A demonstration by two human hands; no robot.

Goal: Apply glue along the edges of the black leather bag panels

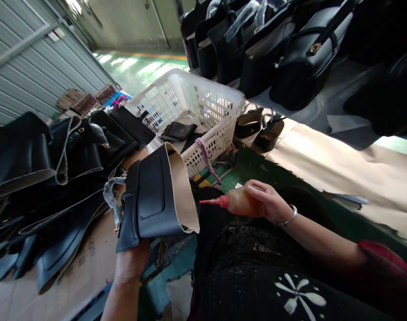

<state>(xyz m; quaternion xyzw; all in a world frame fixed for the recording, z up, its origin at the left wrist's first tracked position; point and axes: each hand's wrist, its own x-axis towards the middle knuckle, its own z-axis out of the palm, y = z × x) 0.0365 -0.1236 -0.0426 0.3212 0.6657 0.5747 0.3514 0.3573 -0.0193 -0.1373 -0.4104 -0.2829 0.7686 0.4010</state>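
Observation:
My left hand [133, 257] supports a black handbag [153, 196] from beneath, its fingers hidden behind the bag. The bag is tilted on its side, so its unfinished rim and beige lining face right. Clear plastic film wraps its handle [113, 196] on the left. In my right hand [266, 200] is a glue bottle [241, 201], an amber squeeze bottle with a long red nozzle. My fingers are wrapped round it, and the nozzle points left, close to the bag's rim.
A white plastic basket [210, 91] ahead holds black leather pieces [179, 130]. Black bag parts [69, 165] are heaped on cardboard at the left. Finished-looking handbags [306, 58] line a shelf at the upper right. Two small black bag pieces [248, 122] lie beside brown paper [330, 156].

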